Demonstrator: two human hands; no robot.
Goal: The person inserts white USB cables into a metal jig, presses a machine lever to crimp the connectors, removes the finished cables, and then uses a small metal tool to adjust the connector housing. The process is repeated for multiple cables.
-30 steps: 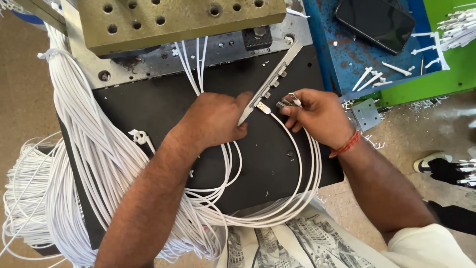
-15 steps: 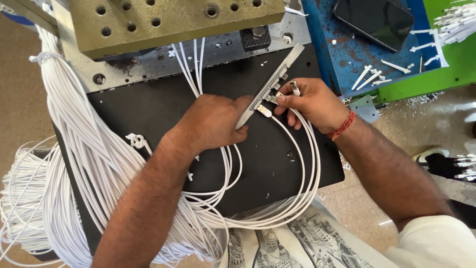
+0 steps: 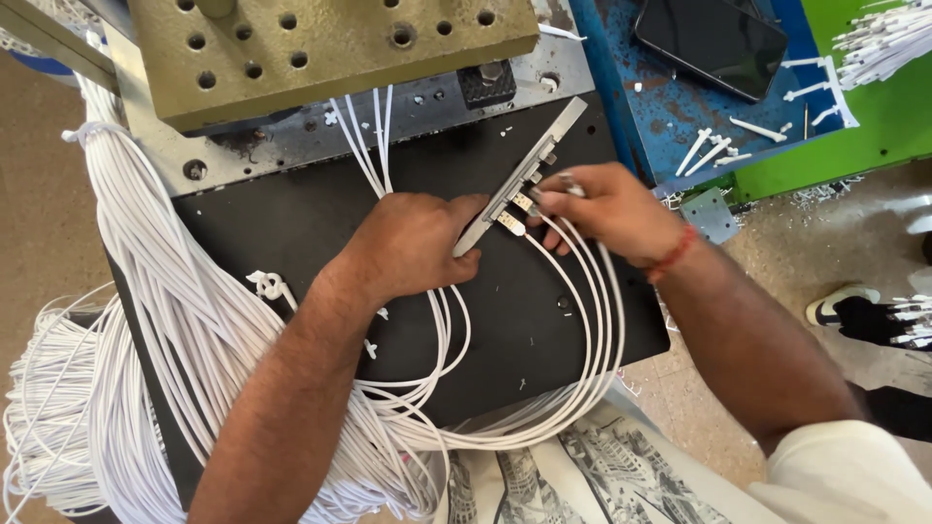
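Our left hand [image 3: 413,247] lay flat-ish on the black plate [image 3: 291,228], fingers curled against the lower end of the metal fixture bar [image 3: 524,175], pinning it down. The bar's long axis ran diagonally, lower-left by the left hand up to the upper-right near the grey machine base [image 3: 291,136].

Our right hand [image 3: 607,209] sat just right of the bar, fingers pinched on a white cable's [image 3: 592,320] connector end [image 3: 563,184], touching or nearly touching the bar's right edge about midway along. So the right hand was the nearer one to the open slots; the slots lay just left of its fingertips.

Two connectors [image 3: 512,215] already sat at the bar's lower end, cables looping down and round to the bundle [image 3: 146,320] on the left.

Off to the right: a dark phone [image 3: 714,39] on the blue desk [image 3: 631,107], loose white plastic pieces [image 3: 714,150].
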